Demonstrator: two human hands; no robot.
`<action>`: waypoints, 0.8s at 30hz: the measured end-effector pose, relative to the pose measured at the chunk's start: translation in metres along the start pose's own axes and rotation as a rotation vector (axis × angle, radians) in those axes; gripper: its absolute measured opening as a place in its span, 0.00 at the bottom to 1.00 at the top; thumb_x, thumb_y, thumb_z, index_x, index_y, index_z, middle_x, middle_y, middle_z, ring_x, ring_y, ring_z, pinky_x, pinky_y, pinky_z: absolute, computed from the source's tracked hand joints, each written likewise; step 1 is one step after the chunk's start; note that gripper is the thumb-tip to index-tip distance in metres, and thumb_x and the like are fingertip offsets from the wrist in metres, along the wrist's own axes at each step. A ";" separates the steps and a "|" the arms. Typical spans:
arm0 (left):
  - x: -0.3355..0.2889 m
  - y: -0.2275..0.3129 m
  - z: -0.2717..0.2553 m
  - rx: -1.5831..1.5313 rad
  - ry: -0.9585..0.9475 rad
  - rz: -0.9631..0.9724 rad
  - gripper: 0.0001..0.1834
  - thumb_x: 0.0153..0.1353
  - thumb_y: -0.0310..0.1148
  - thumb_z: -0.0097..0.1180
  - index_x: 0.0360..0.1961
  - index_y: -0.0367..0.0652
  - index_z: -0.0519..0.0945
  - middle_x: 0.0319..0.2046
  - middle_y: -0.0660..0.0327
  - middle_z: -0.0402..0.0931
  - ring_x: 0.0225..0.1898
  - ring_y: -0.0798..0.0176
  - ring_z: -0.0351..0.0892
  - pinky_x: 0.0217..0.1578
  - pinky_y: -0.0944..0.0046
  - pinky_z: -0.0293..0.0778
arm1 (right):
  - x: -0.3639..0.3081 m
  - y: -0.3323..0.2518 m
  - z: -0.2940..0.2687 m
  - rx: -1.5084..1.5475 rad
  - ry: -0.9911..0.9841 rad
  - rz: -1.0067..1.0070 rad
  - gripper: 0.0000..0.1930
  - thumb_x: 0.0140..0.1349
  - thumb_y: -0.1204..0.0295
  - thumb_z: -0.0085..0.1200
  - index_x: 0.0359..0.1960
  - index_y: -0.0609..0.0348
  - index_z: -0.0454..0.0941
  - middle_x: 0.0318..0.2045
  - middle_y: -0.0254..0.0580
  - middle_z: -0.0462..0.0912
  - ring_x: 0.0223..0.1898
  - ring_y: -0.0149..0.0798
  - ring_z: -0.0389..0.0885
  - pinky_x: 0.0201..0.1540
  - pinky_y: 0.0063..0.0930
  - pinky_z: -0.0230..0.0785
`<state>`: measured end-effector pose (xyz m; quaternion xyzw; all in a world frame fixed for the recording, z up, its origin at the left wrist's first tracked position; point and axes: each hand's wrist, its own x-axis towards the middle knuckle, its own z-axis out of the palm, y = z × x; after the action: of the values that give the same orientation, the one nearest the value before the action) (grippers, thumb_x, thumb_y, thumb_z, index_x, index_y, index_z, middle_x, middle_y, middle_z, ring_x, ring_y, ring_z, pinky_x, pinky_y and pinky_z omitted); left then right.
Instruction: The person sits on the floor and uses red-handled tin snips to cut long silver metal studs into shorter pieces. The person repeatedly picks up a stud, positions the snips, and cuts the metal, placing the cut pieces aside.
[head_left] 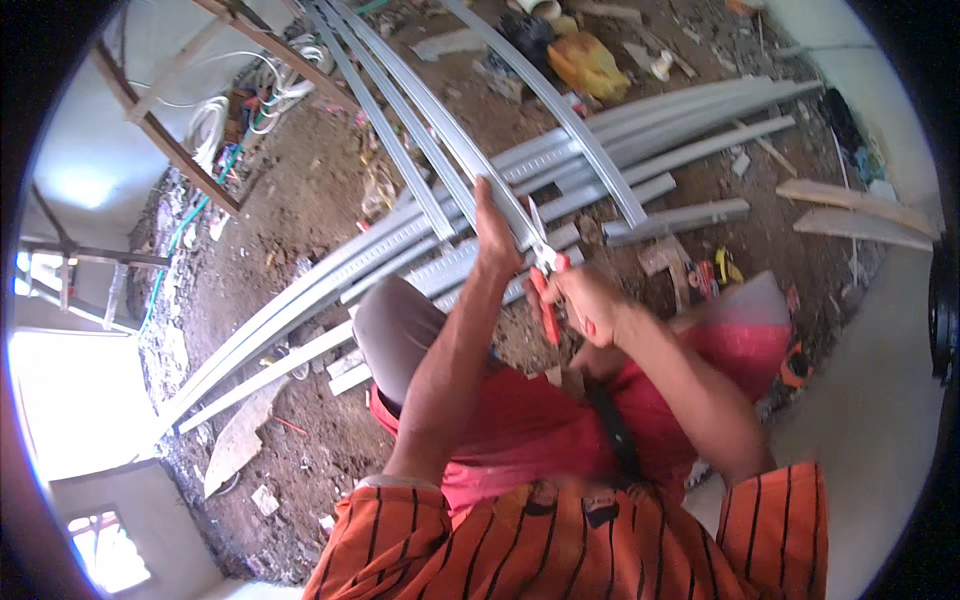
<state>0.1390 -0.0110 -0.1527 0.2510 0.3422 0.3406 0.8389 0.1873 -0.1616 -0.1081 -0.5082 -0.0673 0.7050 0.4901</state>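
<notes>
My left hand is closed around a long galvanized metal channel near its close end. The channel runs away from me toward the top of the view. In my right hand is a pair of tin snips with red handles, the fingers wrapped round the grips. Its bright blades stand apart and lie at the end of the channel, just right of my left hand. Whether the blades touch the metal I cannot tell. Two more metal channels lie alongside on the left.
A pile of long metal profiles crosses the dirt floor beneath. Another channel slopes over it. A yellow plastic bag, wooden planks, a tape measure and wooden poles are around. Coiled white cable lies at the far left.
</notes>
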 end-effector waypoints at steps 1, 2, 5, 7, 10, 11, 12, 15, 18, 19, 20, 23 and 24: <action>0.000 -0.002 0.005 -0.012 -0.022 -0.015 0.29 0.61 0.61 0.34 0.33 0.43 0.71 0.18 0.60 0.70 0.16 0.59 0.72 0.16 0.60 0.73 | -0.002 0.003 -0.002 0.030 -0.033 -0.053 0.11 0.48 0.78 0.44 0.35 0.64 0.71 0.28 0.39 0.74 0.29 0.36 0.75 0.33 0.29 0.70; -0.001 -0.003 0.005 -0.023 -0.035 -0.024 0.29 0.61 0.61 0.34 0.33 0.43 0.71 0.18 0.60 0.70 0.16 0.59 0.72 0.16 0.60 0.73 | -0.002 0.005 -0.002 0.057 -0.077 -0.097 0.11 0.48 0.79 0.44 0.35 0.65 0.71 0.28 0.39 0.74 0.28 0.36 0.75 0.33 0.29 0.70; 0.007 -0.004 0.001 -0.053 -0.037 -0.050 0.29 0.61 0.62 0.35 0.33 0.45 0.71 0.18 0.60 0.71 0.15 0.59 0.72 0.15 0.60 0.72 | -0.007 0.001 0.002 -0.027 -0.044 -0.097 0.12 0.47 0.80 0.43 0.35 0.65 0.71 0.25 0.39 0.73 0.24 0.36 0.73 0.31 0.30 0.69; 0.009 -0.004 -0.004 -0.046 -0.001 -0.038 0.29 0.61 0.62 0.35 0.34 0.45 0.71 0.18 0.60 0.70 0.14 0.59 0.71 0.14 0.60 0.71 | -0.002 0.005 0.001 -0.046 -0.069 -0.069 0.12 0.48 0.80 0.44 0.37 0.64 0.70 0.25 0.38 0.73 0.25 0.35 0.74 0.31 0.30 0.70; 0.007 -0.001 -0.006 0.007 -0.021 -0.028 0.31 0.59 0.63 0.35 0.33 0.42 0.71 0.18 0.59 0.71 0.15 0.59 0.71 0.14 0.60 0.72 | -0.010 0.001 0.009 -0.069 -0.014 -0.075 0.13 0.48 0.79 0.44 0.38 0.61 0.70 0.28 0.37 0.75 0.26 0.34 0.75 0.30 0.30 0.70; 0.006 0.001 -0.007 0.018 -0.022 -0.061 0.32 0.59 0.64 0.35 0.33 0.42 0.71 0.19 0.59 0.71 0.15 0.59 0.72 0.14 0.60 0.72 | -0.015 0.003 0.012 -0.060 0.005 -0.085 0.13 0.49 0.79 0.44 0.39 0.60 0.70 0.29 0.37 0.75 0.27 0.34 0.75 0.30 0.29 0.70; 0.006 0.002 -0.007 0.030 -0.024 -0.095 0.33 0.58 0.64 0.35 0.33 0.41 0.72 0.19 0.59 0.71 0.15 0.59 0.72 0.15 0.59 0.72 | -0.014 0.008 0.006 -0.085 0.007 -0.076 0.13 0.48 0.77 0.45 0.38 0.60 0.70 0.27 0.36 0.73 0.23 0.32 0.73 0.25 0.26 0.67; 0.001 0.005 0.000 -0.026 -0.076 -0.092 0.29 0.60 0.61 0.39 0.33 0.41 0.72 0.20 0.57 0.72 0.19 0.58 0.74 0.20 0.61 0.74 | -0.019 0.035 -0.011 -0.075 -0.004 -0.025 0.15 0.46 0.73 0.48 0.39 0.61 0.68 0.26 0.34 0.69 0.13 0.27 0.67 0.15 0.22 0.62; 0.011 0.008 -0.006 -0.117 -0.152 0.037 0.34 0.62 0.62 0.32 0.39 0.35 0.69 0.26 0.53 0.71 0.25 0.54 0.75 0.26 0.56 0.76 | -0.036 0.052 -0.013 -0.106 0.053 0.044 0.16 0.46 0.73 0.48 0.40 0.61 0.68 0.27 0.35 0.70 0.13 0.28 0.66 0.17 0.23 0.65; 0.005 0.016 0.001 -0.079 -0.176 -0.083 0.35 0.63 0.60 0.27 0.40 0.34 0.68 0.27 0.52 0.71 0.27 0.52 0.75 0.28 0.55 0.77 | -0.047 0.041 -0.005 -0.101 0.061 0.056 0.14 0.46 0.72 0.48 0.37 0.60 0.69 0.26 0.37 0.70 0.11 0.30 0.63 0.14 0.21 0.61; -0.003 0.024 0.010 -0.097 -0.168 -0.167 0.34 0.64 0.59 0.25 0.41 0.34 0.68 0.28 0.51 0.71 0.30 0.51 0.76 0.31 0.52 0.76 | -0.058 0.029 0.002 -0.092 0.070 0.067 0.12 0.46 0.71 0.49 0.35 0.59 0.70 0.25 0.39 0.70 0.09 0.31 0.60 0.11 0.19 0.58; -0.005 0.031 0.012 -0.101 -0.118 -0.118 0.32 0.64 0.57 0.24 0.41 0.37 0.68 0.26 0.53 0.71 0.28 0.53 0.74 0.29 0.52 0.74 | -0.036 0.047 -0.017 -0.162 0.127 -0.045 0.07 0.46 0.70 0.49 0.27 0.57 0.72 0.22 0.36 0.69 0.08 0.29 0.57 0.09 0.19 0.52; -0.005 0.033 0.011 -0.130 -0.126 -0.122 0.31 0.64 0.57 0.24 0.41 0.38 0.69 0.25 0.54 0.70 0.27 0.54 0.73 0.28 0.53 0.73 | -0.038 0.039 -0.014 -0.174 0.118 -0.055 0.06 0.46 0.70 0.49 0.26 0.57 0.72 0.21 0.35 0.69 0.08 0.28 0.57 0.09 0.19 0.51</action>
<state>0.1309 0.0047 -0.1223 0.1958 0.2806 0.2942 0.8924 0.1746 -0.2158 -0.1133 -0.5874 -0.1130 0.6517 0.4663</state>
